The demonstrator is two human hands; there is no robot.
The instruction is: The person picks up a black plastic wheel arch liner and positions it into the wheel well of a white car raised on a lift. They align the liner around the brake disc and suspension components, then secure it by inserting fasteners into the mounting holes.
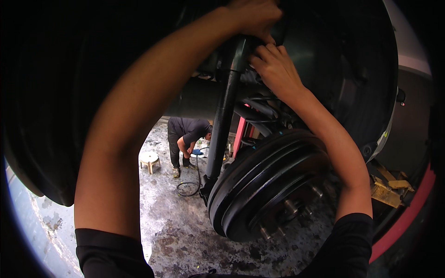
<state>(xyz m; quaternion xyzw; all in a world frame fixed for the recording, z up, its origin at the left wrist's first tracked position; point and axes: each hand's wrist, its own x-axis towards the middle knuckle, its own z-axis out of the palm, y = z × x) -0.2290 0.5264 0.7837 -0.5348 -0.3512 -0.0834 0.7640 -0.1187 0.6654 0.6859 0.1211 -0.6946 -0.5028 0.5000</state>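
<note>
Both my arms reach up into a dark wheel well, one on each side of a black shock absorber [225, 106]. My left hand [256, 18] is closed beside the shock absorber's upper end, its fingers curled and partly cut off by the top edge. Just below it, my right hand [278, 67] has its bent fingers pressed together close to the shock absorber's upper tube. What either hand grips is hidden in shadow. Beneath my right forearm sits a black brake drum [259, 190] with bare wheel studs. A coil spring [264, 111] shows behind the shock absorber.
The black wheel-well liner [324, 60] curves round on the right. Farther off, a person [187, 139] bends over near a white stool [149, 160] and a black hose [187, 189] on the stained floor [171, 227]. Yellow metal parts [389, 190] lie at the right beside a red beam [408, 222].
</note>
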